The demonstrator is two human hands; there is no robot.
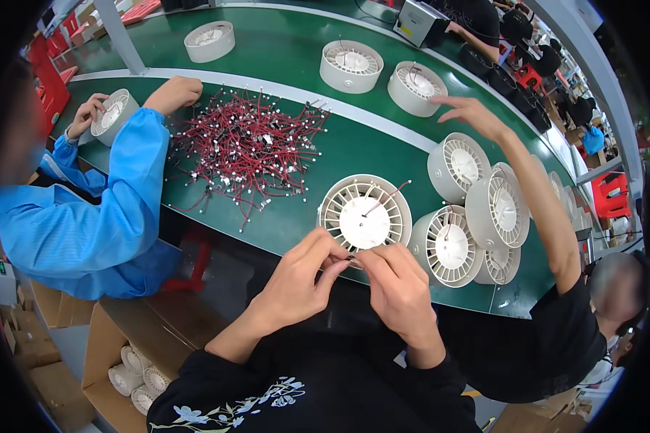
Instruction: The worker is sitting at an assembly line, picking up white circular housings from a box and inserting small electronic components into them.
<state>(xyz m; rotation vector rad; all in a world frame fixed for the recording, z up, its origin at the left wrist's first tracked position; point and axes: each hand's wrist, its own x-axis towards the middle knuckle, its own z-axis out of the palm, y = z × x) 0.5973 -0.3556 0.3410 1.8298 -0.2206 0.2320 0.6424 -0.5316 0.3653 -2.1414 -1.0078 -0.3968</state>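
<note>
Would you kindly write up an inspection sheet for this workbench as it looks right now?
Surface: green bench, conveyor lane behind.
Job's things: white round fan housing before the hands; thin wire end pinched between them.
Clutter: more fan housings stacked at right.
Grippers: left hand and right hand both pinching the wire end.
Cables: heap of red wire leads.
Surroundings: co-worker in blue sleeve; another person's arm; carton of housings.
</note>
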